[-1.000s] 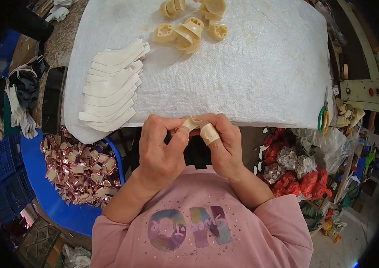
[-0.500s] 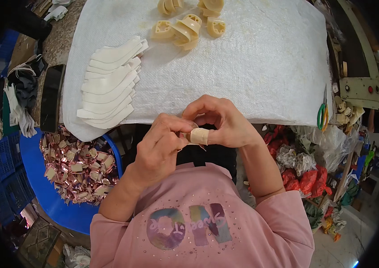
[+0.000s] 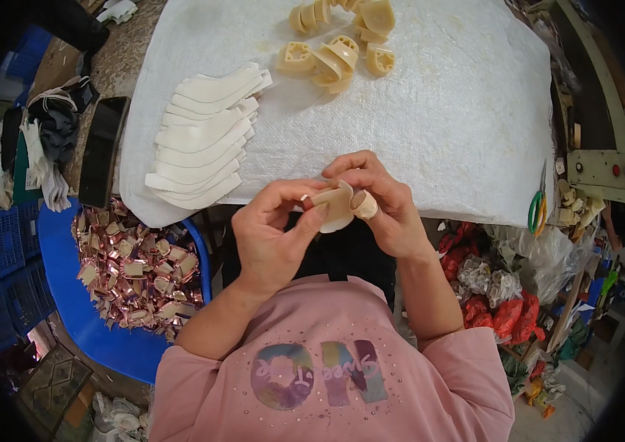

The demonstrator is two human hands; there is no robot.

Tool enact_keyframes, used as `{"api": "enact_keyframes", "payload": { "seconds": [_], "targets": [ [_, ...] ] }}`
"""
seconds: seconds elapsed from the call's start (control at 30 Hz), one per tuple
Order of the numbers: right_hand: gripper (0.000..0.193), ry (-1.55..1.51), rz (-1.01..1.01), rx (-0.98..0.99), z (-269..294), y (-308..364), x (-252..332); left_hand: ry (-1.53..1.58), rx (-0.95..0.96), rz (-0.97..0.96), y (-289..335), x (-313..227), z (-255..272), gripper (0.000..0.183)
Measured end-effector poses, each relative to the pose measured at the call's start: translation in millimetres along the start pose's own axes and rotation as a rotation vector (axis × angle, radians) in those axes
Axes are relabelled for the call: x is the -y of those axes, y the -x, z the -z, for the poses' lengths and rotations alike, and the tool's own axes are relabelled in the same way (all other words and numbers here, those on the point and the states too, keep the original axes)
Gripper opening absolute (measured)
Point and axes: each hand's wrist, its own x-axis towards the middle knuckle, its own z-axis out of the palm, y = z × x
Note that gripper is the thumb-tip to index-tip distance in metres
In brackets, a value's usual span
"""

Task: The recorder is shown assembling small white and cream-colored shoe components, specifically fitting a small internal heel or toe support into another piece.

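Observation:
Above my lap, near the table's front edge, both hands meet on a small cream-coloured shoe heel (image 3: 337,209) with a thin curved flap. My left hand (image 3: 274,230) pinches its left side between thumb and fingers, where a pinkish shiny bit shows. My right hand (image 3: 387,208) closes on the far right side, its fingertips partly hidden behind the piece. A tan wrap (image 3: 363,205) covers the right thumb. Overlapping white curved strips (image 3: 198,151) lie fanned out on the table to the left. Several beige shoe heels (image 3: 331,62) sit at the back.
A white woven sheet (image 3: 430,140) covers the table. A black phone (image 3: 103,151) lies at its left. Below stands a blue basin (image 3: 92,331) of shiny pink heel pieces (image 3: 139,272). Green-handled scissors (image 3: 537,210) are at the right edge, above red bags (image 3: 507,317).
The hands have turned the heel so its broad pale side shows, and spread slightly apart. The right thumb has swung to the right. The whole view has shifted a little.

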Motion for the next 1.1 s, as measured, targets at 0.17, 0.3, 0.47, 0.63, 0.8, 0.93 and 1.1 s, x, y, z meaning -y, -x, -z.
{"api": "enact_keyframes", "payload": {
  "seconds": [0.17,0.3,0.47,0.63,0.8,0.93,1.1],
  "targets": [
    [0.013,0.393,0.140,-0.148,-15.2,-1.3,3.8,-0.027,0.008,0.004,2.2,1.0,-3.9,0.012],
    [0.011,0.248,0.045,-0.174,-16.2,-2.2,5.2,-0.036,0.005,0.011,0.7,2.3,-1.5,0.013],
    [0.007,0.257,0.049,-0.140,-13.1,-1.9,4.9,-0.190,0.042,0.004,-0.3,-0.4,0.4,0.013],
    [0.008,0.397,0.201,-0.196,-16.5,-1.4,4.1,-0.508,0.005,-0.290,-6.0,-6.2,1.2,0.010],
    [0.041,-0.084,-0.039,-0.077,6.8,-4.3,9.8,-0.539,0.127,-0.450,-9.9,-1.4,15.1,0.012],
    [0.046,-0.244,-0.400,0.063,10.0,-6.3,27.4,-0.659,0.239,-0.682,-6.5,2.8,16.1,0.015],
    [0.047,0.157,0.107,-0.025,11.8,-2.8,16.1,-0.423,0.244,-0.400,-6.3,-4.6,15.7,0.032]
  ]
}}
